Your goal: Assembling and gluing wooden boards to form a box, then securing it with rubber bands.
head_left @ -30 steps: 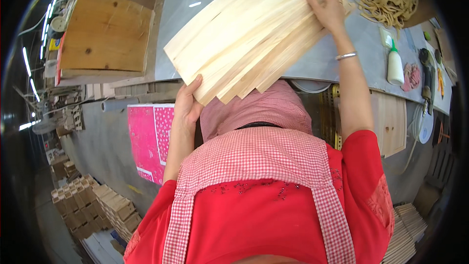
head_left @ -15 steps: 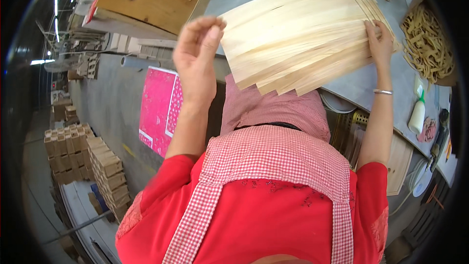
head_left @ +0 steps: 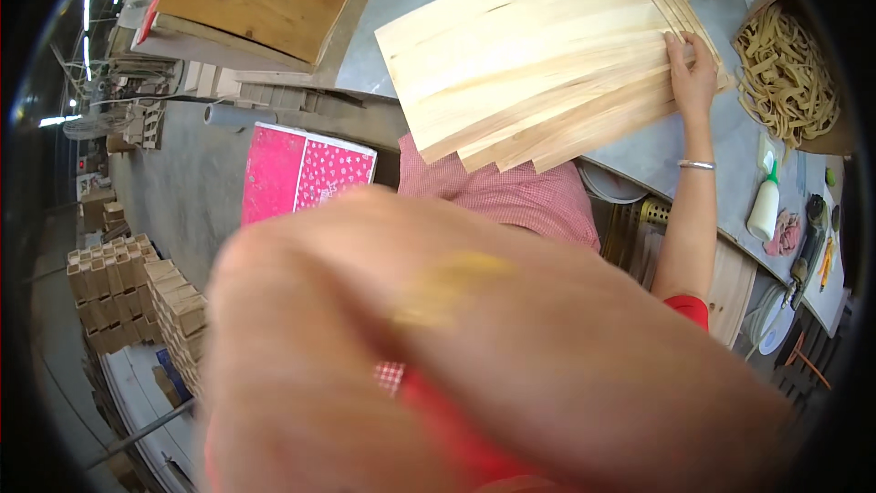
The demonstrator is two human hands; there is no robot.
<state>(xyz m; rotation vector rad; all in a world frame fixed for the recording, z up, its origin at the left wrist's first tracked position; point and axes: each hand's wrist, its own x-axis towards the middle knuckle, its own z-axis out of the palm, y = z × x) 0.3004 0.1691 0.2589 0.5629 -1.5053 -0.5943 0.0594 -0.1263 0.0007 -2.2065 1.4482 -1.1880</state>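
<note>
The fanned wooden boards (head_left: 520,55) lie on the grey surface (head_left: 639,151), lower corners past its edge; they look light, stiff, possibly splintery. The right hand's (head_left: 693,78) fingers hold the right end, a sensible grip; the left hand (head_left: 520,338) is too blurred to tell.

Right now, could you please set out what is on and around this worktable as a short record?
Surface: grey tabletop
Main item: pale wooden boards, fanned, near corners stepped and reaching past the tabletop's edge
Right grip: touching the boards near their right end, fingers curled
Left arm: blurred, very close to the camera; its grip cannot be made out
Right side: heap of tan loops, white bottle with green tip, pink cloth
Lower left: stacked wooden pieces
</note>
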